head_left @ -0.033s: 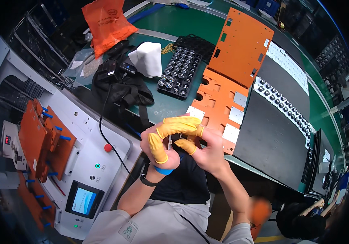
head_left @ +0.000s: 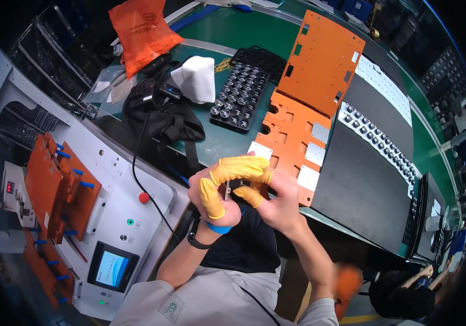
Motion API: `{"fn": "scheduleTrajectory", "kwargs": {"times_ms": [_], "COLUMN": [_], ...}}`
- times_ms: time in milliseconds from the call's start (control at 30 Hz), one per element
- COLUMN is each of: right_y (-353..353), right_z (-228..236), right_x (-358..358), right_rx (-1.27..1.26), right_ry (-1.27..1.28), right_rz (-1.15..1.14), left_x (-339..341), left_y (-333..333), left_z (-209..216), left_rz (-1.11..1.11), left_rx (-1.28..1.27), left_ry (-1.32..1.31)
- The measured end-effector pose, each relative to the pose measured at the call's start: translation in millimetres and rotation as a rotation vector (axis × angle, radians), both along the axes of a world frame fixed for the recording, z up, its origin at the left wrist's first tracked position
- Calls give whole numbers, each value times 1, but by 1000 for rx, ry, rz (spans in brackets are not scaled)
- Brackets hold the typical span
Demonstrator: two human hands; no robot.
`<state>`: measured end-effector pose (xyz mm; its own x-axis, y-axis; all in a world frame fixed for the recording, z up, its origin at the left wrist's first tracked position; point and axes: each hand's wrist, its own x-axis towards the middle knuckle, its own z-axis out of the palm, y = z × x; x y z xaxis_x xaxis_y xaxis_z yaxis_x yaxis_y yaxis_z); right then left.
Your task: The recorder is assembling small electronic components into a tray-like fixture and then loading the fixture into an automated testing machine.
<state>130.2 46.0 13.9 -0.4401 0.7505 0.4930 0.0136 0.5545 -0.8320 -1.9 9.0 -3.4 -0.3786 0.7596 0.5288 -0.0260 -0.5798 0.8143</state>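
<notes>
Both hands meet in front of my body, yellow finger cots on several fingertips. My left hand point(head_left: 216, 193) is closed round a small dark piece with a silvery metal edge point(head_left: 228, 191), mostly hidden by the fingers. Closed on the same piece from the other side is my right hand point(head_left: 273, 198), its thumb and fingers curled in. Just beyond the hands lies an orange fixture board point(head_left: 285, 157) with cutouts. Light metal plates point(head_left: 315, 154) sit in it, and its orange lid point(head_left: 322, 60) is folded back behind.
A black tray point(head_left: 239, 98) of round lens-like parts stands left of the fixture; a white object point(head_left: 196, 79) and black straps point(head_left: 162, 119) lie farther left. Right is a black mat point(head_left: 360, 185) with a strip of round parts point(head_left: 379, 142). A white machine point(head_left: 119, 206) stands at left.
</notes>
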Motion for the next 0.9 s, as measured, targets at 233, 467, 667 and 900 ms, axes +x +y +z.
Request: {"fn": "scheduleTrajectory", "kwargs": {"times_ms": [233,467,667,900], "right_y": [-2,-7,-9,-1], "right_z": [-3,-6,2,-6], "right_x": [12,19,22,28], "right_rx": [323,243,59,-65], "right_ry": [-121,-337,-375,-323], "right_rz": [-84,-12,-7,-33], "left_x": [15,27,24,30], "left_y": [2,11,14,5], "left_z": [8,15,21,31], "left_rz": [-123,-135,-114,-126], "left_rx": [14,-84,-64,-250], "left_ry": [-95,-344,-157,-71]}}
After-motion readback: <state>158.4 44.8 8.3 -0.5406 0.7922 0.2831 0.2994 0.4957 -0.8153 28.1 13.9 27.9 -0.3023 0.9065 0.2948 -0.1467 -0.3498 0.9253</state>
